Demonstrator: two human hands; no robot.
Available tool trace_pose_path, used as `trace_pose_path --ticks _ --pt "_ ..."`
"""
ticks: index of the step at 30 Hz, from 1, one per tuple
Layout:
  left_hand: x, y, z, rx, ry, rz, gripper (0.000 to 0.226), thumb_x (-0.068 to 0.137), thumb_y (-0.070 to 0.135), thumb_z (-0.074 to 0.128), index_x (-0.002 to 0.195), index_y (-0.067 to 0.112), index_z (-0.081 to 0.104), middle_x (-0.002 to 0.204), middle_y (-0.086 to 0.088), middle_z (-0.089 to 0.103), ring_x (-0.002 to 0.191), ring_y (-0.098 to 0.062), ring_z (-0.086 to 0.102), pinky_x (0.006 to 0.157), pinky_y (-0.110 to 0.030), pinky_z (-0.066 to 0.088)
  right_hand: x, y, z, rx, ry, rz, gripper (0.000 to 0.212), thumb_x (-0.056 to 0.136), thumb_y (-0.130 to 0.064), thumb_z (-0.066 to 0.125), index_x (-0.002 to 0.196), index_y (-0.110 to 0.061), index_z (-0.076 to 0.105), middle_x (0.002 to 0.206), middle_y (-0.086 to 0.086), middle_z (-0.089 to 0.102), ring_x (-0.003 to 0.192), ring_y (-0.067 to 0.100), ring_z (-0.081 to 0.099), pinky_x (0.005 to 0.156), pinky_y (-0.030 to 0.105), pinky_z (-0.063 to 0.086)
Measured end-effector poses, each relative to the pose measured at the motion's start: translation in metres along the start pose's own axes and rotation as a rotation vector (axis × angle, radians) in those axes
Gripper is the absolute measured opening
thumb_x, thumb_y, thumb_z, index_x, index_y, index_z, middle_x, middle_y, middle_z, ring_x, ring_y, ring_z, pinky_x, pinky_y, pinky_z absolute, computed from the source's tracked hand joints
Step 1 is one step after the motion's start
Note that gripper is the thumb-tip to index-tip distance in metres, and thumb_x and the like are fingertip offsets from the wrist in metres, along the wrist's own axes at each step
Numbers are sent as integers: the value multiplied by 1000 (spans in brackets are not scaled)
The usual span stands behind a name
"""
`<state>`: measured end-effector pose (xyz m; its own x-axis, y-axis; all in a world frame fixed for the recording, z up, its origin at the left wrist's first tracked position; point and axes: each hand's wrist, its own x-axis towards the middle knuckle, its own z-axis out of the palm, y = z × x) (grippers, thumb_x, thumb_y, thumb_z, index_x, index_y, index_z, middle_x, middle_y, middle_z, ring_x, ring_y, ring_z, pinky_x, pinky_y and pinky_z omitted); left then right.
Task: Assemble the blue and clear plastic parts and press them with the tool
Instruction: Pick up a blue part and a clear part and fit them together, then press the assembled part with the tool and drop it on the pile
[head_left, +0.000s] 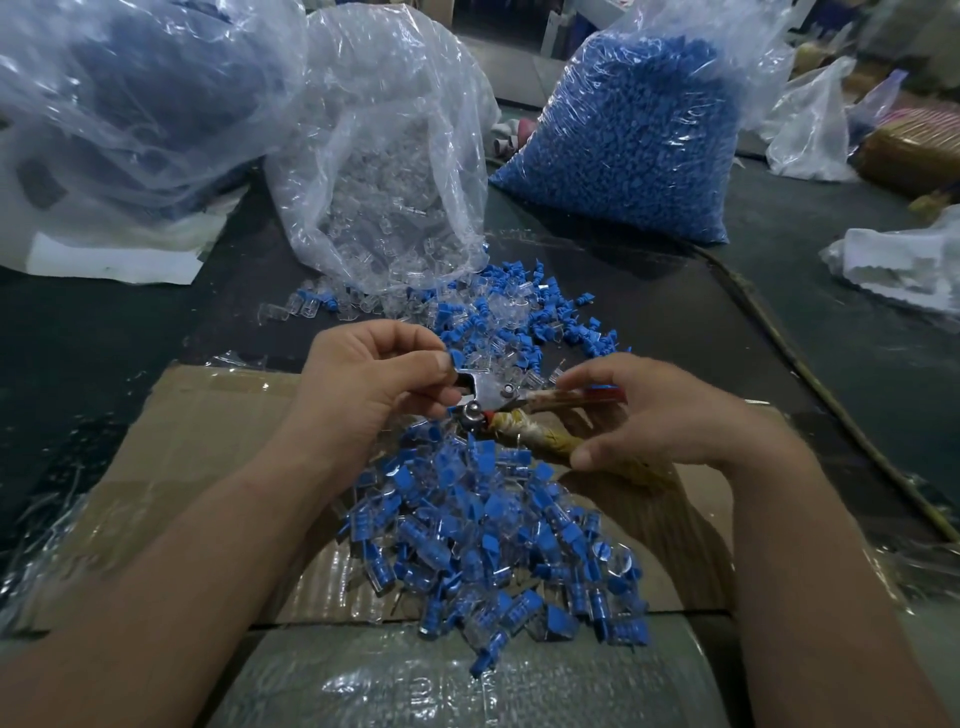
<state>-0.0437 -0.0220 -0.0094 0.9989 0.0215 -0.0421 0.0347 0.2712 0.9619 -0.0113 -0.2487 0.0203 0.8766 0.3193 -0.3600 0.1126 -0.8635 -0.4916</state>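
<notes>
My right hand (660, 415) grips the taped handles of a plier-like pressing tool (493, 402), whose metal jaws point left. My left hand (374, 379) pinches a small blue and clear plastic part (457, 359) at the tool's jaws; the fingers hide most of the part. Below my hands lies a pile of assembled blue-and-clear pieces (509, 540) on a cardboard sheet (208, 431). Beyond my hands, loose blue and clear parts (519, 312) are scattered on the dark table.
A clear bag of clear plastic parts (384, 171) stands open at centre back. A bag full of blue parts (639, 135) sits to its right. A large plastic bag (119, 104) fills the left. More white bags (904, 265) lie at the right.
</notes>
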Motion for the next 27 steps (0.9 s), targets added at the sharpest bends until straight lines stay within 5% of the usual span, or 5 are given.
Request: trace_pose_path --ticks 4,11,14,20,27 --pt "0 0 0 11 -4 0 16 57 8 65 72 4 61 57 -7 66 51 -15 65 45 -18 51 7 -6 13 -160 -12 8 86 57 -39 83 131 -36 40 107 -17 38 106 9 38 91 31 37" --pt "0 0 -1 -28 -3 -13 16 58 8 63 74 4 59 57 -7 67 53 -16 66 46 -18 52 7 -17 16 -320 145 -40 40 67 -36 73 104 -32 56 87 -17 46 80 5 45 61 24 36" --pt "0 0 -2 -14 -15 12 16 60 8 61 75 4 58 58 -7 67 54 -16 66 48 -19 53 10 -20 21 -384 229 -32 26 73 -24 64 98 -26 60 91 -8 55 81 12 50 61 27 40" --pt "3 -2 -4 -4 13 66 12 77 -6 56 75 5 57 57 -4 67 54 -15 66 49 -18 52 12 -13 18 -315 408 -82 25 76 -12 57 92 -29 48 87 -11 44 79 12 41 56 24 29" --pt "3 -3 -3 14 58 128 16 82 -9 54 77 6 57 59 -3 67 58 -14 67 52 -17 52 13 -19 25 -130 519 -260 24 82 -25 63 94 -28 43 83 -17 38 80 8 38 63 26 30"
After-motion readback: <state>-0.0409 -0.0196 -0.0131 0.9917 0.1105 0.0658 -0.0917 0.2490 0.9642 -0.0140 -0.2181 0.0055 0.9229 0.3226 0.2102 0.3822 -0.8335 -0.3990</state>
